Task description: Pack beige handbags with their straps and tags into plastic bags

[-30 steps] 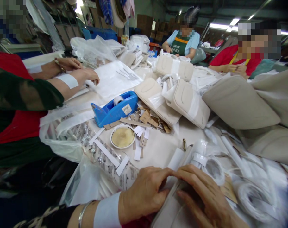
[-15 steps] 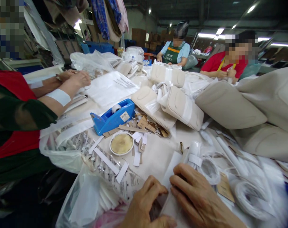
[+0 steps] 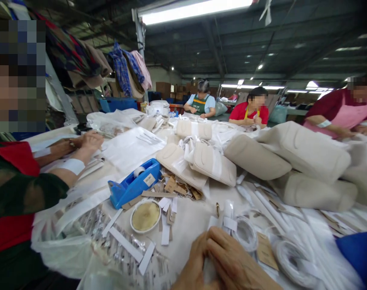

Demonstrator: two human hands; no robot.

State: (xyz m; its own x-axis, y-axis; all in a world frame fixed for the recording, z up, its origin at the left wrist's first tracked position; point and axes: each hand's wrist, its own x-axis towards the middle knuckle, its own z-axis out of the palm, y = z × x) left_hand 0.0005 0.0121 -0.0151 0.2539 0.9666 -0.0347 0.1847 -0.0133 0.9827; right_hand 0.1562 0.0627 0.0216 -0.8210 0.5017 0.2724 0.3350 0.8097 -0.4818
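Note:
At the bottom centre my left hand (image 3: 192, 259) and my right hand (image 3: 232, 255) meet, thumbs and fingers bent and pressed together. What they pinch is mostly hidden; something pale shows below the fingers. Just beyond my fingertips a white strip (image 3: 213, 221) sticks up. Beside it lies a plastic-wrapped white bundle (image 3: 228, 209) with a paper band. Coiled white cord (image 3: 246, 233) is close to my right hand, along with a brown cardboard tag (image 3: 266, 250). Left of my hands are a round dish with a yellowish filling (image 3: 145, 216) and loose white paper strips (image 3: 126, 243).
A blue tape dispenser (image 3: 135, 183) stands left of a pile of brown tags (image 3: 174, 185). Beige padded bags (image 3: 215, 161) are heaped behind and to the right. A co-worker's forearms (image 3: 77, 155) reach in from the left. Other people (image 3: 201, 102) work across the table.
The view has tilted upward, showing more ceiling and another person at the right. My hands, apart with bent fingers before, have come together with their fingertips closed.

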